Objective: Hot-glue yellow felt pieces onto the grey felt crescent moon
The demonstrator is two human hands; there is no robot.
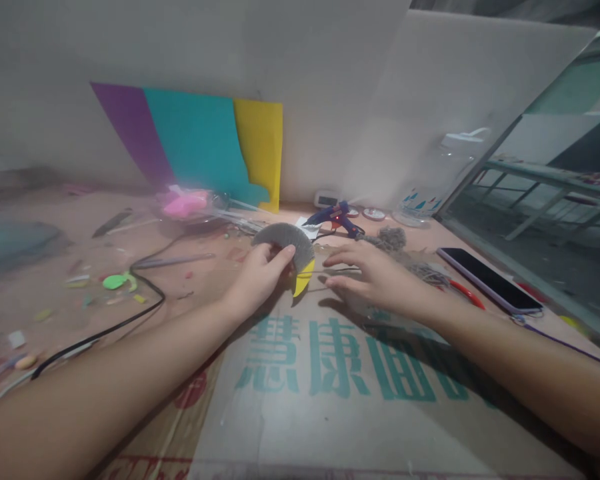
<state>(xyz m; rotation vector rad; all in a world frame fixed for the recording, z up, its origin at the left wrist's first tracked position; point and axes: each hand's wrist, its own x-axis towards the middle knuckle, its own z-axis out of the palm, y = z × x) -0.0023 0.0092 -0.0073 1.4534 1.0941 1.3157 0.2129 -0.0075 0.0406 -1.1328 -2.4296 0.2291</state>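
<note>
My left hand (263, 270) grips a crescent (293, 243) between thumb and fingers. Grey yarn covers most of this crescent, and its lower tip is bare yellow. A thin strand of yarn (350, 269) stretches from the crescent toward my right hand (367, 273). Those right fingers are stretched out and apart, with the strand passing between them; where it lies against the palm is hidden. Close behind the right hand lies a loose bundle of grey yarn (391, 237), and more yarn (427, 273) is beside the wrist.
A blue glue gun (333, 215) with a red light stands behind the hands. On the right are a phone (487, 279) and a clear bottle (433, 180). A black cable (115, 328) crosses scattered scraps on the left. Printed cardboard (305, 427) lies below my hands; a coloured board (195, 140) leans behind.
</note>
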